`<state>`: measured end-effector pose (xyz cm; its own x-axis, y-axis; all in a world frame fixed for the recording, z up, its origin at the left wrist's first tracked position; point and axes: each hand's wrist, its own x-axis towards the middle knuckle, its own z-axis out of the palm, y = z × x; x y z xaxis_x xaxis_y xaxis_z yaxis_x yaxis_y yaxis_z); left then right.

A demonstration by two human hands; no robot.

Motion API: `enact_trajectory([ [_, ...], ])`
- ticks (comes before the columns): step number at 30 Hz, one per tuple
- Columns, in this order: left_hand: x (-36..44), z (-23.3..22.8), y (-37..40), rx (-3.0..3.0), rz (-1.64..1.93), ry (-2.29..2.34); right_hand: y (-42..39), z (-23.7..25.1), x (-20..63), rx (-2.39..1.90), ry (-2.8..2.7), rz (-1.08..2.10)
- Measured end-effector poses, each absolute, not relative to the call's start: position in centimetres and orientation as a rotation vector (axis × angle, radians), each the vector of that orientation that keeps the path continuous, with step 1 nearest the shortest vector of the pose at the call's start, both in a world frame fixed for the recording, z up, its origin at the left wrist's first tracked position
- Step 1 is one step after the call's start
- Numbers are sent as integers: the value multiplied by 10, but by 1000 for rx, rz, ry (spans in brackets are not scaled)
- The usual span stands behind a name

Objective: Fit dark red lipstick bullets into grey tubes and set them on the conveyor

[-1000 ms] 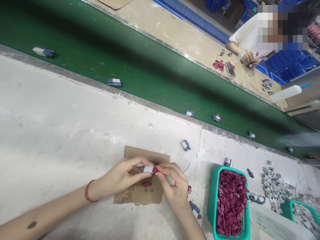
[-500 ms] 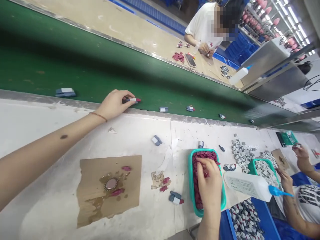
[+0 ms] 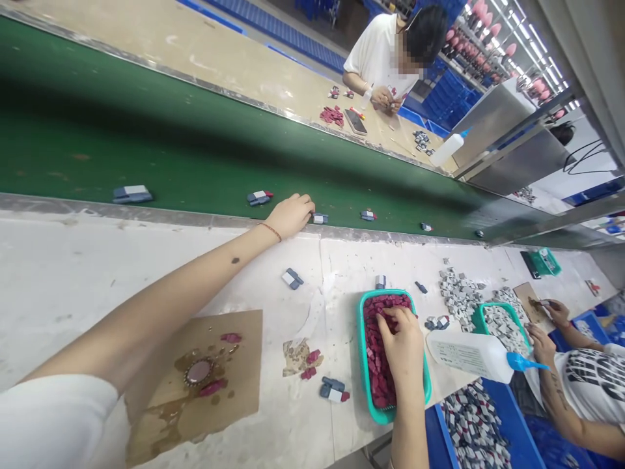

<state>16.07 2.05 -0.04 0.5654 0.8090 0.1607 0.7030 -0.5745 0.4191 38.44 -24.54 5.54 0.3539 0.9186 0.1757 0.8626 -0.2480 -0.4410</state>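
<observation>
Maroon pcs (image 3: pixel 377 372) in bskt (image 3: pixel 362 348) under R hand (image 3: pixel 404 340).

No writing can be read clearly. Lines of print on the white bottle (image 3: pixel 471 354), right of the right hand's (image 3: pixel 406 348) fingers, are too small; bold black print on a white shirt (image 3: pixel 596 374), farther right, stays unclear.

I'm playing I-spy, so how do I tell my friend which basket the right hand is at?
Find the green conveyor belt, then the white table on its near side. Right of the brown cardboard sits a teal basket, the right hand over it. It holds dark red pieces; the next basket to its right holds pale grey ones.
</observation>
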Motion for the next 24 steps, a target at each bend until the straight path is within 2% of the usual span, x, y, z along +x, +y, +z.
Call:
enact_trajectory([
  [5,167,6,13,2463,480,1111,-248,63,374,-1871,-1007,667],
  [15,205,17,1,2020,687,1086,-240,78,338,-1566,-739,1050],
  [19,182,21,-16,1699,784,1040,-236,81,311,-1440,-731,1191],
  [24,109,29,-66,1374,803,948,-227,70,274,-1363,-836,1403],
])
